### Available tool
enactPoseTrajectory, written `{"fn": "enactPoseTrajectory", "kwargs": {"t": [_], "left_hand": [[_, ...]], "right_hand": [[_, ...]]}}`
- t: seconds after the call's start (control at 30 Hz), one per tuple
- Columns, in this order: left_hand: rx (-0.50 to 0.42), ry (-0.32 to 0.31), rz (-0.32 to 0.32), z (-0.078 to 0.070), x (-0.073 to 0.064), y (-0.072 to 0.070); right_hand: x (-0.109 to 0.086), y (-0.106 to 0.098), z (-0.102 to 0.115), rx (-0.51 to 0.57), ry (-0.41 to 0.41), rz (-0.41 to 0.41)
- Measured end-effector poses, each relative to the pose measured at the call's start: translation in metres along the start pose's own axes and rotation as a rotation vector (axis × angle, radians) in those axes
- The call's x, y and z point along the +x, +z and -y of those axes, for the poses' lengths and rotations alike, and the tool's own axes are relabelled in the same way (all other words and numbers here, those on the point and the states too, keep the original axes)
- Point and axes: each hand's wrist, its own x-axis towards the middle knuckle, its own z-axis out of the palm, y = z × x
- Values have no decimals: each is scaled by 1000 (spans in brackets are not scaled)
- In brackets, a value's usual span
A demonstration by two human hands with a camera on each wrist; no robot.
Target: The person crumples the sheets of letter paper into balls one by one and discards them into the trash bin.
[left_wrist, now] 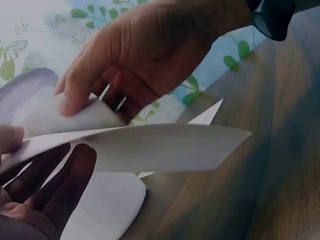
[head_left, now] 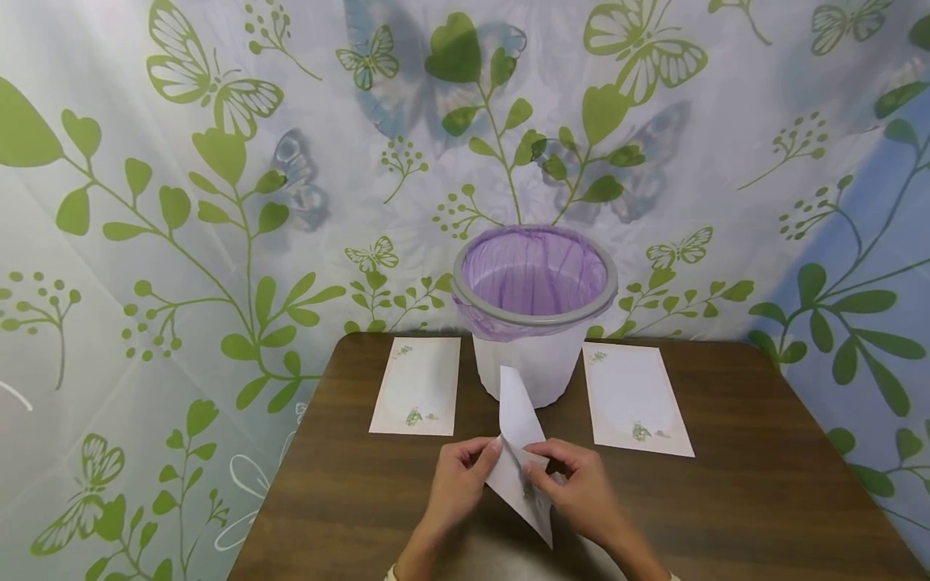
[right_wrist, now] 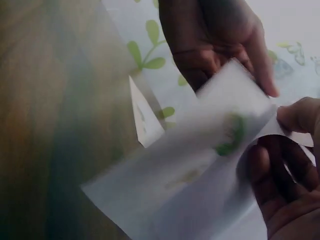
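A sheet of printed stationery paper (head_left: pixel 517 411) is bent between both hands above the table. My left hand (head_left: pixel 461 476) pinches its left edge between thumb and fingers. On the other side, my right hand (head_left: pixel 577 484) pinches a part that curls over. The left wrist view shows the sheet (left_wrist: pixel 165 147) nearly edge-on, its right part sticking out past the hands. In the right wrist view a green print shows on the paper (right_wrist: pixel 200 165); whether it has a firm crease cannot be told.
Behind the hands stands a white bin (head_left: pixel 508 355) with a grey rim and purple liner. One sheet (head_left: pixel 417 387) lies flat to its left, another sheet (head_left: pixel 639 399) to its right. The brown table (head_left: pixel 327 500) ends at a leaf-and-butterfly curtain (head_left: pixel 240 194).
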Motion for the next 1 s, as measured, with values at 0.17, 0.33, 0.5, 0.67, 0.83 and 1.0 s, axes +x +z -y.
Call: {"fn": "enactPoseTrajectory", "kwargs": {"t": [0.17,0.33,0.5,0.67,0.83,1.0], "left_hand": [[-73,-61,0,-1,0,1],[-90,-98,-28,0,2,0],[-35,-79,-59,3,4,-4],[-49,-96,-57,5,6,-11],[-72,-125,-18,5,7,-16],[-65,-115,2,6,6,-17]], "right_hand": [[-2,6,2,-38,-83,123],[0,6,2,-29,-122,208],[4,-4,0,-100,-89,138],[12,-25,-2,-180,46,11],[16,-39,-8,-55,229,100],[13,-40,-13,96,370,203]]}}
